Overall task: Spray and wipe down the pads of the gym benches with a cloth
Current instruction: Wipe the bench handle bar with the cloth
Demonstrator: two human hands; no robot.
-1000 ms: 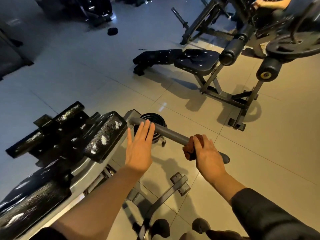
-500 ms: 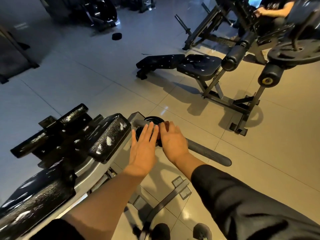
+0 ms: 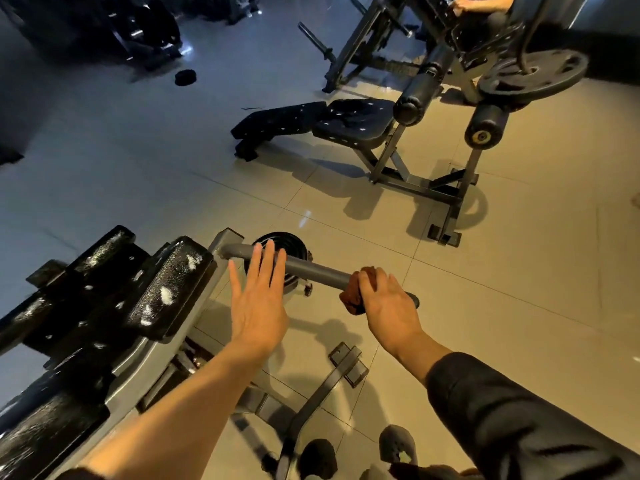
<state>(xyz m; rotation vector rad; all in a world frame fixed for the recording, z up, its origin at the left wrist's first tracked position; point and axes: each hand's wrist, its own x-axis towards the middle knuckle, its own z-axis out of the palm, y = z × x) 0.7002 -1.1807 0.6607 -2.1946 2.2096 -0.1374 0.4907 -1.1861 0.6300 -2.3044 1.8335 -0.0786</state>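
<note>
Far left: near bench pads (image 3: 166, 289), black, flecked with white spray foam, not yet wiped by the look of it; they lie to the left of both hands, long axis running from lower-left up toward the frame post. Left hand (image 3: 258, 303) next over: flat, fingers straight and together, holding nothing, fingertips overlapping the grey bar (image 3: 311, 270) in this view; can't tell whether they actually touch it. It's the hand nearer the foamed pads, just beside the closest one. The bar juts out of the bench frame and runs left-to-right, dropping slightly toward its free end. Right hand (image 3: 388, 303) sits near that free end, fingers curled over a reddish-brown cloth (image 3: 353, 296) wrapped against the bar, so the cloth is on the bar, well right of the pads. Judgement: the next wipe turns on carrying the cloth leftward along the bar axis, then across to the pads; the right hand has the longer reach. No spray bottle in view. Further right and up: second bench (image 3: 349, 124), also spotted white, and a weight plate (image 3: 533, 76). No readable brands, labels or writing anywhere.
</note>
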